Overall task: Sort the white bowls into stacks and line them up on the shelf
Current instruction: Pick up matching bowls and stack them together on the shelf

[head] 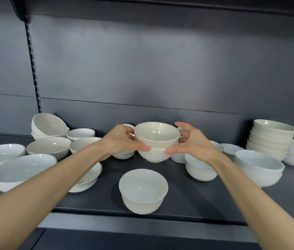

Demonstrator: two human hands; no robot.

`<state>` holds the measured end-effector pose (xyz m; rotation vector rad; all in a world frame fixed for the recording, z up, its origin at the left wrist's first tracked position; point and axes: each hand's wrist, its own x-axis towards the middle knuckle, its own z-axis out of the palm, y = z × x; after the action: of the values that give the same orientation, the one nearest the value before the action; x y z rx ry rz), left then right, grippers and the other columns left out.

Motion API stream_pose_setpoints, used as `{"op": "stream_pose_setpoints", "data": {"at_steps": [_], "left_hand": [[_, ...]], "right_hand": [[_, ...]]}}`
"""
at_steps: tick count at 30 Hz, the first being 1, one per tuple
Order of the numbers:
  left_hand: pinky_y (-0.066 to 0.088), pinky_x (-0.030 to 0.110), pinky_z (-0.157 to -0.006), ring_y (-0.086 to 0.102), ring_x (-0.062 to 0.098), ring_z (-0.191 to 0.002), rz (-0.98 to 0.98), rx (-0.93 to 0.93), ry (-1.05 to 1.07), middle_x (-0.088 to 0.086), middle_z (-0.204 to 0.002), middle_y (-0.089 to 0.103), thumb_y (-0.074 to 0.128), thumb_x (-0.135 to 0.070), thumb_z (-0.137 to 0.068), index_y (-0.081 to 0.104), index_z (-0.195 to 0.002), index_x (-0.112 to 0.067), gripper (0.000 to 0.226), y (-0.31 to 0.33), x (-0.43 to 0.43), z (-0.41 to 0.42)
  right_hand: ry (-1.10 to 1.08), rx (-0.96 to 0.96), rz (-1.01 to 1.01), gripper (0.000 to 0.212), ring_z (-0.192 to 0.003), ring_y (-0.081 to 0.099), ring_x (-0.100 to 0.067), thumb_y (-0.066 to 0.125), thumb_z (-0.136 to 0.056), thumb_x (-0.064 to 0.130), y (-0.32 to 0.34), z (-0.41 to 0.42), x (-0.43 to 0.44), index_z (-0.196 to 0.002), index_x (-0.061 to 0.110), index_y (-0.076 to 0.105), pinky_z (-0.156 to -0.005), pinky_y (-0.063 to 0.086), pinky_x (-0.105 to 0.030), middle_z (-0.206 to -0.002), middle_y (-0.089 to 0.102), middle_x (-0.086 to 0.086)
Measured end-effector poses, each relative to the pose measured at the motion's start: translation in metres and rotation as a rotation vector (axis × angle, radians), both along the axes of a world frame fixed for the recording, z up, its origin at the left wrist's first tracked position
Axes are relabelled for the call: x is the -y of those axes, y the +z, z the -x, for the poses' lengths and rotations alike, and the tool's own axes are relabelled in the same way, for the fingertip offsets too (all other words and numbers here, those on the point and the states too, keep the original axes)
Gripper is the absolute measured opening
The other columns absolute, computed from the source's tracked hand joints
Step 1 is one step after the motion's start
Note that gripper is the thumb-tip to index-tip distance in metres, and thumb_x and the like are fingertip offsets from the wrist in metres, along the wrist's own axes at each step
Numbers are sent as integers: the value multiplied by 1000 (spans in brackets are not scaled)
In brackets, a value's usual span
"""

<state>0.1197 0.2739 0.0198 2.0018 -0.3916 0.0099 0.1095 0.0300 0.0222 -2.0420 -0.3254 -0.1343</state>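
A short stack of cream bowls stands on the dark shelf at the middle. My left hand grips its left side and my right hand its right side, thumbs on the lower bowl. A single white bowl sits in front near the shelf edge. A tall stack of bowls stands at the far right. Wide bowls lie at the left under my left forearm.
More loose bowls lie behind and beside my hands: a tilted pair at back left, nested bowls and a large pair at right, flat dishes. The grey back panel rises behind.
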Motion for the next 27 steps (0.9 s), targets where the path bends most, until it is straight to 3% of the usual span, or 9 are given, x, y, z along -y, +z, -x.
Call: {"op": "stream_pose_setpoints", "data": {"at_steps": [3,7,10,12,15,17,20,23,27], "left_hand": [[53,29,-93,69,14,-96,48,28,50,6,-100,75,89,-20,-63,71,-103,-14,44,6,-20,11],[52,20,-88,69,10,-97,74,43,122,0,-99,75,87,-22,-65,68,-109,-12,49,15,-58,20],[50,29,-96,69,9,-97,49,33,153,-3,-98,75,92,-40,-47,67,-111,-14,73,18,-93,17],[49,33,-99,69,10,-99,29,31,163,-3,-100,75,89,-48,-38,67,-112,-14,84,18,-116,13],[49,33,-99,69,11,-99,22,16,157,-2,-102,75,90,-43,-43,66,-113,-12,81,17,-146,3],[50,32,-98,69,11,-98,21,4,133,0,-100,75,92,-30,-55,66,-111,-10,64,16,-164,-9],[51,32,-95,70,13,-94,-9,-19,94,0,-95,76,88,-21,-63,68,-105,-11,48,13,-188,-29],[53,35,-94,71,18,-94,-32,-36,27,6,-96,75,92,-22,-55,67,-105,-7,58,8,-205,-50],[54,36,-93,70,21,-88,-55,-51,-53,15,-99,73,87,-5,-64,65,-105,0,47,-1,-216,-72]], "right_hand": [[17,36,-29,96,-106,60,-12,88,-62,5,6,-2,-23,-142,16,37,-70,49,-5,-124,59,3],[60,35,-71,92,-114,60,-18,90,-57,9,11,-11,-64,-137,14,44,-96,51,-34,-124,60,6],[103,59,-52,62,-103,63,-14,89,-60,4,14,-19,-97,-108,24,54,-90,53,-28,-100,63,17],[135,60,-52,56,-99,65,-15,89,-58,6,14,-26,-119,-96,29,56,-90,54,-29,-98,68,13],[131,31,-42,80,-103,66,-16,93,-43,27,12,-37,-150,-113,25,55,-96,51,-37,-110,68,6],[100,29,0,99,-100,68,-14,92,-34,38,11,-45,-167,-123,22,54,-95,52,-39,-108,70,5],[66,8,45,90,-91,71,-13,94,-40,29,9,-56,-189,-122,21,56,-94,53,-40,-103,72,2],[7,-2,57,85,-90,71,-14,94,-44,23,3,-66,-205,-121,19,57,-94,53,-39,-101,73,1],[-59,-36,56,74,-88,69,-11,92,-55,10,-6,-68,-217,-120,17,56,-85,55,-26,-102,72,-1]]}}
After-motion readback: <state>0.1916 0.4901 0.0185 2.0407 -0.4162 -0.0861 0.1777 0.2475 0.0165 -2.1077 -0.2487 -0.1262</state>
